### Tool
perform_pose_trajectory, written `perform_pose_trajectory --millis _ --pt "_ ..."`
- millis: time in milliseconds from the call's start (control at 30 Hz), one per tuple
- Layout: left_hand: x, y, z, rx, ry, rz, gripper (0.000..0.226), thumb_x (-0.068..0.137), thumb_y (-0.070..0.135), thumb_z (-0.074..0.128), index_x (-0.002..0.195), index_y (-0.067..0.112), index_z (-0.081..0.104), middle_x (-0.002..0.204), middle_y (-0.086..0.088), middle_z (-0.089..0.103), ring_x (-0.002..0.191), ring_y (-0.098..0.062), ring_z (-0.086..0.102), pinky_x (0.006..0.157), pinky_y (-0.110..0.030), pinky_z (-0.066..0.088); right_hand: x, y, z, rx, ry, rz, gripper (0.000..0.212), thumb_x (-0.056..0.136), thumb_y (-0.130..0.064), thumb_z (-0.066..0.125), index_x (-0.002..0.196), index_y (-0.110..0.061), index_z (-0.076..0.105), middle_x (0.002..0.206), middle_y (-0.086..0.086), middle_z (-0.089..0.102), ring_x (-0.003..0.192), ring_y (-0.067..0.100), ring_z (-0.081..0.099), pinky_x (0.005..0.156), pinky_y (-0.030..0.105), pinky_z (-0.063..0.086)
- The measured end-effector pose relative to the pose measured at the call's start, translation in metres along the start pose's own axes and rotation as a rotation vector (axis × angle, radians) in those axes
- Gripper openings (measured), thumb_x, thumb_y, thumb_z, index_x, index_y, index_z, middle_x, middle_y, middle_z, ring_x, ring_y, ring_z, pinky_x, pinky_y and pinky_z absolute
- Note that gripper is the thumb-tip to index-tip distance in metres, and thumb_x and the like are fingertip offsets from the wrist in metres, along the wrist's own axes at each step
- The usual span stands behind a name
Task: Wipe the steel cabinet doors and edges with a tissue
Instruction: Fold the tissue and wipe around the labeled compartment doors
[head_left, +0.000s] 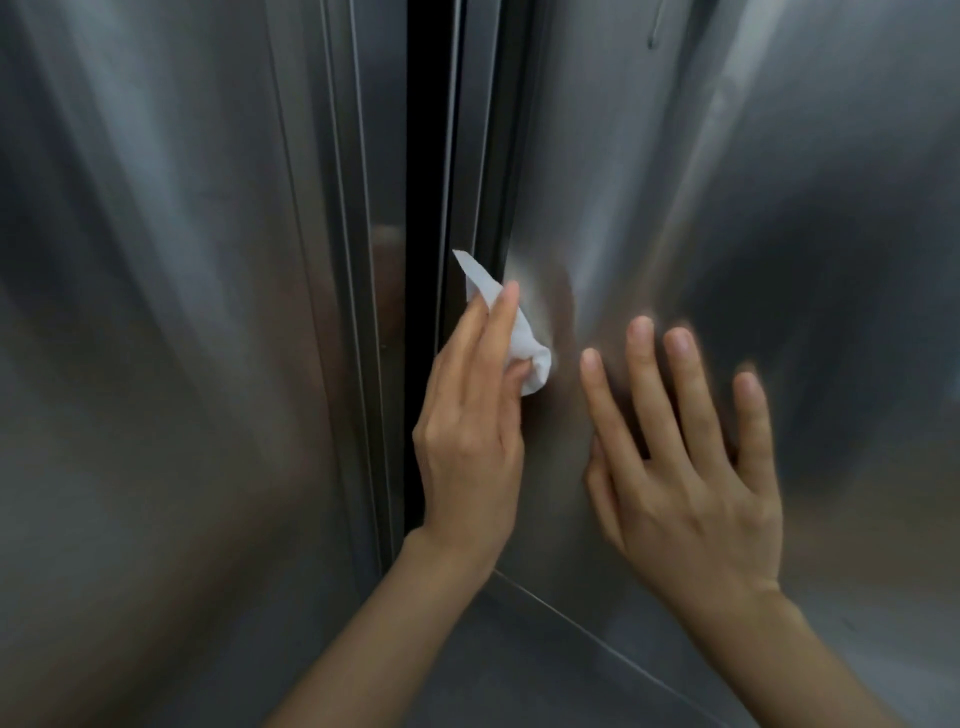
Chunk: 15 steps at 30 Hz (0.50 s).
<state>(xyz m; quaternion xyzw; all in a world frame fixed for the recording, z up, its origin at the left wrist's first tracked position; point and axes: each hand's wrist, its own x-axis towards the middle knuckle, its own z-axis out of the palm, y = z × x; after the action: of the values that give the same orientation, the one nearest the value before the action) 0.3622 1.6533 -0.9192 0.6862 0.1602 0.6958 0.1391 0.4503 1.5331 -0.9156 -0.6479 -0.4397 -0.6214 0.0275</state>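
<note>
Brushed steel fills the whole view: a left cabinet door (156, 312) and a right cabinet door (727, 208), separated by a narrow dark vertical gap (423, 156). Several thin ridged edges (358, 260) run top to bottom along the inner side of the left door, just beside the gap.

Left hand (470, 447) reaches up from the lower centre of the frame. Its fingers (498, 322) are close together and mostly extended, with the thumb pressing in from below, so that they pinch a white tissue (519, 332). The tissue is crumpled; one pointed corner sticks up above the fingertips and a wadded part bulges out below the thumb. It sits at the inner edge of the right door, right next to the gap, and appears to touch the steel there, though the contact line itself is hidden behind the wad.

Right hand (691, 478) lies on the face of the right door, just beside the tissue. Its fingers (644, 374) are straight and spread apart, holding nothing; fingertips look slightly blurred. Palm contact with the door cannot be confirmed from this angle.

Soft reflections of both hands show in the steel near the tissue. A lower horizontal steel surface (519, 675) meets the right door's bottom edge along a diagonal seam. Both forearms are bare.
</note>
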Motion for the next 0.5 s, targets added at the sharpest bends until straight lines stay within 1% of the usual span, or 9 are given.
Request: perform_pose_trajectory --millis 33,100,167,233,267,333,367,433,500 --pt "-0.002 -0.003 -0.001 0.031 -0.022 0.023 0.04 0.098 0.006 0.056 0.138 0.012 0.053 0.137 -0.016 0.056 0.127 -0.018 0.054 0.104 -0.027 0.047 0.0 0.0 0.0 0.0 -0.001 0.001 0.064 0.091 -0.026 0.053 0.153 -0.013 0.038 0.159 0.015 0.029 0.15 0.029 0.022 0.122 0.047 0.013" --pt "-0.006 -0.007 -0.002 0.067 -0.036 0.018 0.033 0.099 0.007 0.055 0.131 0.005 0.062 0.129 -0.023 0.06 0.118 -0.028 0.061 0.095 -0.036 0.053 0.0 0.0 0.0 0.001 0.002 0.006 0.065 0.091 -0.025 0.054 0.153 -0.013 0.038 0.159 0.015 0.029 0.15 0.028 0.022 0.123 0.047 0.013" --pt "-0.009 -0.007 -0.004 0.075 -0.007 0.006 0.03 0.097 0.004 0.057 0.125 -0.004 0.064 0.128 -0.027 0.058 0.119 -0.03 0.06 0.099 -0.033 0.051 0.0 0.0 0.0 -0.001 0.004 0.006 0.066 0.09 -0.025 0.054 0.153 -0.013 0.037 0.159 0.014 0.029 0.15 0.028 0.023 0.122 0.047 0.014" --pt "-0.009 -0.006 -0.007 0.054 0.022 0.005 0.028 0.093 -0.003 0.061 0.12 -0.008 0.065 0.133 -0.033 0.049 0.125 -0.034 0.052 0.108 -0.022 0.042 0.0 -0.001 0.0 0.0 0.007 0.004 0.065 0.091 -0.025 0.054 0.153 -0.013 0.038 0.158 0.015 0.03 0.149 0.028 0.024 0.122 0.047 0.015" --pt "-0.01 -0.006 -0.007 0.041 0.027 0.006 0.028 0.091 -0.007 0.062 0.119 -0.009 0.065 0.135 -0.035 0.044 0.128 -0.038 0.049 0.11 -0.02 0.038 0.0 -0.001 0.0 0.0 0.011 0.005 0.065 0.091 -0.025 0.054 0.153 -0.013 0.038 0.158 0.015 0.03 0.149 0.028 0.024 0.122 0.047 0.015" --pt "-0.014 -0.009 -0.007 0.042 0.02 0.014 0.026 0.092 -0.006 0.061 0.117 -0.01 0.065 0.138 -0.035 0.039 0.129 -0.045 0.047 0.112 -0.021 0.036 0.0 0.0 0.0 -0.003 0.014 0.007 0.064 0.092 -0.025 0.054 0.153 -0.013 0.038 0.158 0.015 0.031 0.148 0.029 0.025 0.121 0.048 0.016" --pt "-0.017 -0.011 -0.006 0.061 0.008 0.016 0.025 0.095 -0.002 0.058 0.118 -0.01 0.065 0.137 -0.035 0.042 0.129 -0.044 0.049 0.111 -0.025 0.04 0.0 0.0 0.0 0.0 0.011 0.006 0.064 0.092 -0.025 0.053 0.153 -0.013 0.038 0.158 0.015 0.031 0.148 0.029 0.025 0.121 0.048 0.016" --pt "-0.025 -0.016 -0.005 0.098 -0.042 0.016 0.032 0.104 0.012 0.05 0.123 -0.01 0.062 0.131 -0.031 0.055 0.123 -0.04 0.057 0.102 -0.039 0.049 0.0 0.0 0.0 0.008 0.013 0.006 0.062 0.093 -0.025 0.053 0.152 -0.013 0.038 0.158 0.015 0.031 0.148 0.029 0.026 0.121 0.048 0.016" --pt "-0.032 -0.019 -0.006 0.11 -0.116 0.034 0.041 0.107 0.02 0.044 0.128 -0.012 0.057 0.13 -0.027 0.059 0.124 -0.038 0.057 0.104 -0.044 0.048 0.0 0.0 0.0 0.004 0.017 0.008 0.062 0.093 -0.025 0.053 0.152 -0.013 0.039 0.158 0.015 0.031 0.148 0.029 0.025 0.121 0.048 0.017"
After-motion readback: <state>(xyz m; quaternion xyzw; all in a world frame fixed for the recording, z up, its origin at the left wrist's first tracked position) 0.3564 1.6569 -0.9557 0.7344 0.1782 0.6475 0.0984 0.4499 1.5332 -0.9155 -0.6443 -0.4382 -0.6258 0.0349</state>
